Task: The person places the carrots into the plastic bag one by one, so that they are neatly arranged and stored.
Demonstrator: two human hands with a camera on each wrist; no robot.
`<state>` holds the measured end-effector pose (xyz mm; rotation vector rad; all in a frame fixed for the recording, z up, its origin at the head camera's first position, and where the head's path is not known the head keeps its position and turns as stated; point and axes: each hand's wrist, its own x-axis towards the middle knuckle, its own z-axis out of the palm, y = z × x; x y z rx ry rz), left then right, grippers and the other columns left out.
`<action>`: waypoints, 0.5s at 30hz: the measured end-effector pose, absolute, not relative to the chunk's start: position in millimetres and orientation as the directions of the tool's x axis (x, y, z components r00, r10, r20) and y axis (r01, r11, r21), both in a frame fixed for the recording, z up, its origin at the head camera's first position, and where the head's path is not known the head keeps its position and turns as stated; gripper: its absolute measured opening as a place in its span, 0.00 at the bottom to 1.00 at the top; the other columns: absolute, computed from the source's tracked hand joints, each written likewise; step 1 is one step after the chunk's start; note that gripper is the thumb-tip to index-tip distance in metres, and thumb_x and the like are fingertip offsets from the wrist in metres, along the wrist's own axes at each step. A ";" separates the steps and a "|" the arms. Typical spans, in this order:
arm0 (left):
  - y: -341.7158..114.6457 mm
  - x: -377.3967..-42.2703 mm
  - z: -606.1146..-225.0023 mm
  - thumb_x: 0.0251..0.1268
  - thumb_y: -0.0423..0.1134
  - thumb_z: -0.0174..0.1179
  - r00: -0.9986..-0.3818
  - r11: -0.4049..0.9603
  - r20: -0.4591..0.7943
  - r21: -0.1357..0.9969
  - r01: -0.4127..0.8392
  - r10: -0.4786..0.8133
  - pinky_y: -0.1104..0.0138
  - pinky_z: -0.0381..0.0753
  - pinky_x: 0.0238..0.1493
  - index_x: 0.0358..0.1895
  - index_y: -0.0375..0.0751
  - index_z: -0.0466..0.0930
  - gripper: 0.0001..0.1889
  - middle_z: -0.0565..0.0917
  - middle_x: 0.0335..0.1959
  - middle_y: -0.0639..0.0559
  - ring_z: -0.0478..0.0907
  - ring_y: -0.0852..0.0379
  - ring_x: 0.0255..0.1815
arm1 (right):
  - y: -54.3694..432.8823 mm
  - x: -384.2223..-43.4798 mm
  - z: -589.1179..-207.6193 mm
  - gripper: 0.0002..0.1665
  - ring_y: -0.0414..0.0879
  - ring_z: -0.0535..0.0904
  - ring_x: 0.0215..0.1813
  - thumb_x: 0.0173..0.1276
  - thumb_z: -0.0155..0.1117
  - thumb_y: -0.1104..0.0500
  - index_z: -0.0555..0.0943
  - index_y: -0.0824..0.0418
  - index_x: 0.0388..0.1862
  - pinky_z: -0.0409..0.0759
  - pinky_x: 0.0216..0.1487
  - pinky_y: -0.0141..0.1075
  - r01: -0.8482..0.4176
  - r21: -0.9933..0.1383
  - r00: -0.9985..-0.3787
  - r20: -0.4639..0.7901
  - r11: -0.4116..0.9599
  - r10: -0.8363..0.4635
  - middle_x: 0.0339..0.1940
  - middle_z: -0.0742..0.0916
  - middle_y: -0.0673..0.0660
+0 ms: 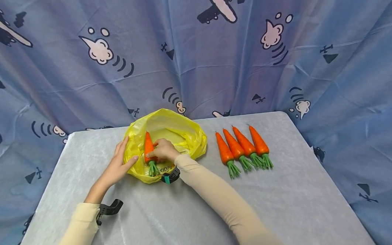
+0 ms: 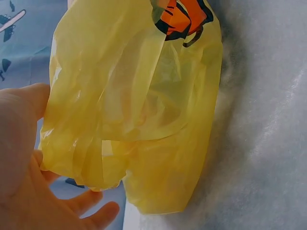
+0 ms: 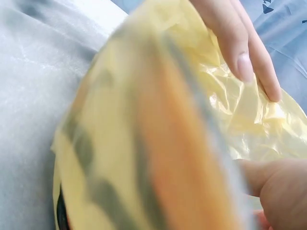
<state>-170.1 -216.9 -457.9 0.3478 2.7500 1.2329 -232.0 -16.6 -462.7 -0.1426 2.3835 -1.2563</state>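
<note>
- Yellow plastic is what I touch: a thin, crinkly yellow bag [image 1: 170, 138] lies on the table [image 1: 194, 215] with its mouth open toward me.
- My left hand [image 1: 120, 164] rests on the bag's left side. Its fingers are straight and a bit spread, and my thumb points at the bag's rim.
- In the left wrist view, my flat palm [image 2: 19, 158] sits just beside the bag [image 2: 144, 115], with nothing pinched in it.
- My right hand [image 1: 163, 149] is at the bag's mouth. Its fingers curl round an orange carrot [image 1: 149, 146] and pinch it.
- The carrot's pointy end is under my fingers, inside the bag. Its green stalk [image 1: 153, 168] sticks out over the near rim.
- The right wrist view is blurry: my fingers [image 3: 240, 43] against the yellow plastic and a smear of orange.
- Four more carrots [image 1: 242, 146] lie side by side on the table, well to the right of my right hand, green ends toward me.
</note>
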 end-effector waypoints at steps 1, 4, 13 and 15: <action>-216.5 -170.3 -458.5 0.75 0.48 0.53 -0.968 0.642 -0.003 0.748 0.165 0.252 0.32 0.52 0.73 0.81 0.49 0.31 0.44 0.43 0.80 0.34 0.50 0.27 0.78 | -17.2 -232.1 -462.7 0.29 0.50 0.83 0.27 0.58 0.75 0.53 0.80 0.65 0.56 0.82 0.29 0.34 0.112 -0.809 -0.899 -0.329 0.577 -0.288 0.39 0.86 0.58; -215.5 -171.0 -460.6 0.75 0.48 0.53 -0.966 0.637 0.001 0.752 0.171 0.258 0.32 0.52 0.73 0.81 0.50 0.31 0.44 0.43 0.80 0.34 0.50 0.28 0.78 | -18.8 -232.4 -463.3 0.32 0.50 0.82 0.27 0.58 0.76 0.53 0.78 0.66 0.57 0.82 0.30 0.34 0.116 -0.821 -0.898 -0.327 0.559 -0.295 0.40 0.86 0.58; -214.2 -169.2 -458.9 0.73 0.45 0.54 -0.988 0.696 0.061 0.703 0.144 0.143 0.33 0.54 0.73 0.81 0.43 0.31 0.45 0.43 0.79 0.32 0.51 0.27 0.76 | -20.0 -234.0 -478.2 0.31 0.53 0.85 0.31 0.59 0.75 0.51 0.78 0.65 0.57 0.86 0.35 0.40 0.194 -0.870 -0.872 -0.364 0.454 -0.325 0.26 0.84 0.53; -214.4 -167.9 -457.0 0.73 0.44 0.54 -0.993 0.721 0.074 0.683 0.115 0.088 0.33 0.54 0.72 0.81 0.41 0.32 0.45 0.44 0.79 0.32 0.50 0.27 0.76 | -20.4 -233.8 -479.7 0.31 0.53 0.86 0.32 0.59 0.75 0.51 0.78 0.65 0.57 0.87 0.35 0.39 0.198 -0.873 -0.877 -0.361 0.446 -0.318 0.28 0.85 0.53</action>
